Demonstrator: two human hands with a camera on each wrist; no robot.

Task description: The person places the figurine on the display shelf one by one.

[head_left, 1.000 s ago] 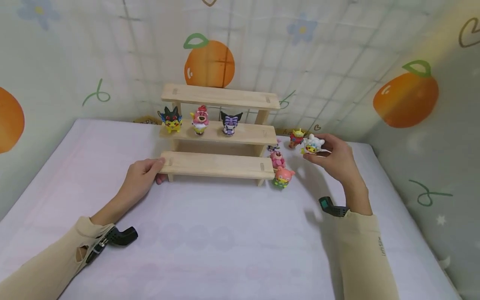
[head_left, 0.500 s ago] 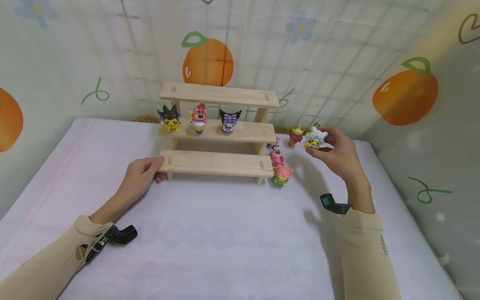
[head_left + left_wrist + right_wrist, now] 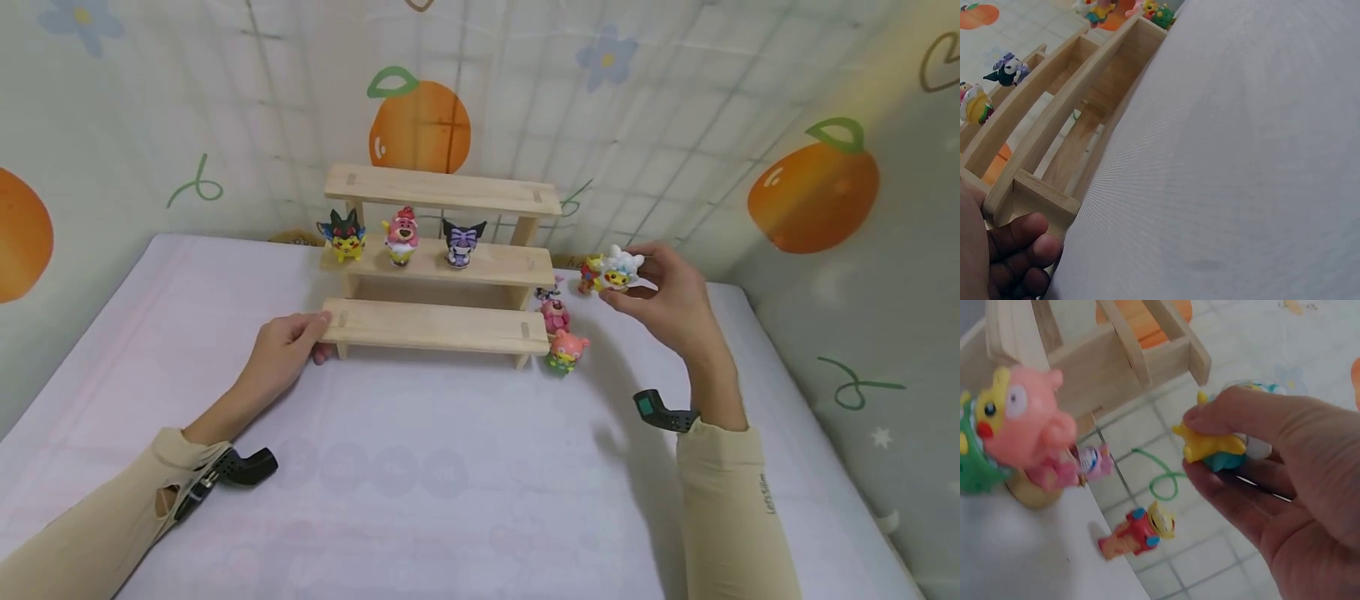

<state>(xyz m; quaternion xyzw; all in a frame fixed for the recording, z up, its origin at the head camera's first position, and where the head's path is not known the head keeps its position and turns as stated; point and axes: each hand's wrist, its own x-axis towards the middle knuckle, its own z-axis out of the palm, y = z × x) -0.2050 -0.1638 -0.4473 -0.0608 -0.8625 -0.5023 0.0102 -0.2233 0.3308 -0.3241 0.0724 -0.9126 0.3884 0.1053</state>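
Note:
My right hand (image 3: 670, 300) pinches a small figurine (image 3: 622, 268) with a white hood and yellow face between thumb and fingers, raised above the table at the right. In the right wrist view its yellow and teal parts (image 3: 1213, 445) show under the thumb. With my left hand (image 3: 279, 353) I hold the left end of the lowest step of a three-step wooden display shelf (image 3: 435, 325). The thumb lies at the step's top, the other fingers (image 3: 1029, 244) curl below. On the middle step stand a black-eared yellow figurine (image 3: 345, 237), a pink bear (image 3: 402, 237) and a black-and-purple figurine (image 3: 461, 243).
Beside the shelf's right end are a pink-hooded figurine (image 3: 566, 352), a pink bear figurine (image 3: 555, 316) and a partly hidden dark one (image 3: 548, 290). A red-and-yellow figurine (image 3: 1137, 531) stands farther back. A patterned curtain (image 3: 517, 108) hangs behind the white-covered table (image 3: 420, 500).
My right hand has lifted the white-hooded figurine slightly and turned it, and it now overlaps the red-and-yellow figurine in the head view. The left hand keeps its place on the shelf.

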